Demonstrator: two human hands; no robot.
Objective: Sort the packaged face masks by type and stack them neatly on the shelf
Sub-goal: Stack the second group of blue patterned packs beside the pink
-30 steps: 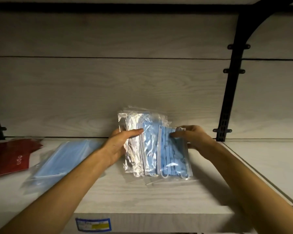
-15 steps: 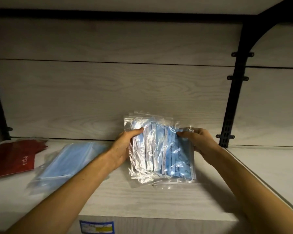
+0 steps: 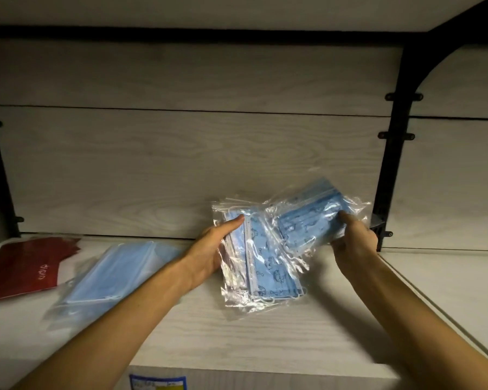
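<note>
dim, warm light falls from above on the pale wood shelf (image 3: pixel 237 342); glare flares off the clear mask packets (image 3: pixel 265 266), the plain blue pack (image 3: pixel 110 274) at left smears with blur, and wide-angle distortion bends the edges.

Pale wood-grain shelf (image 3: pixel 265 339) — carries red packet (image 3: pixel 26 268), plain blue mask pack (image 3: pixel 110 274), printed mask packs (image 3: pixel 265 266).
</note>
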